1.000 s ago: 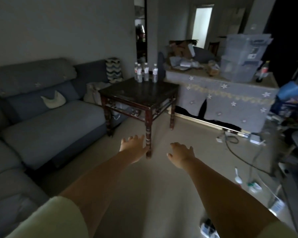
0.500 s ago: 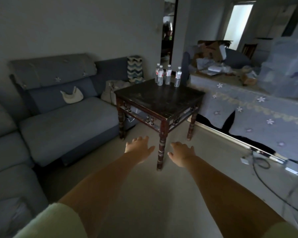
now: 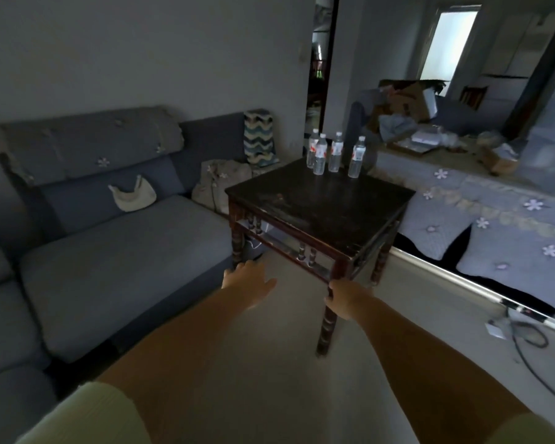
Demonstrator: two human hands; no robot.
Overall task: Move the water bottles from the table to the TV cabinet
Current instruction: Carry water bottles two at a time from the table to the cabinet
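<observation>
Head view shows four clear water bottles (image 3: 334,153) with white labels and caps, upright in a cluster at the far corner of the dark wooden worktop (image 3: 318,206). Both hands, left hand (image 3: 249,283) and right hand (image 3: 346,298), reach forward empty, fingers relaxed. Left of the worktop is a grey sofa (image 3: 109,235).

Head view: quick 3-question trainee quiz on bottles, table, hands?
1. How many bottles stand on the table?
2. True or false: the left hand grips a bottle.
3. The bottles stand at which part of the tabletop? A) near edge B) far corner C) centre

Key: 1) four. 2) false; both the left hand and the right hand are open and hold nothing. 3) B.
</observation>
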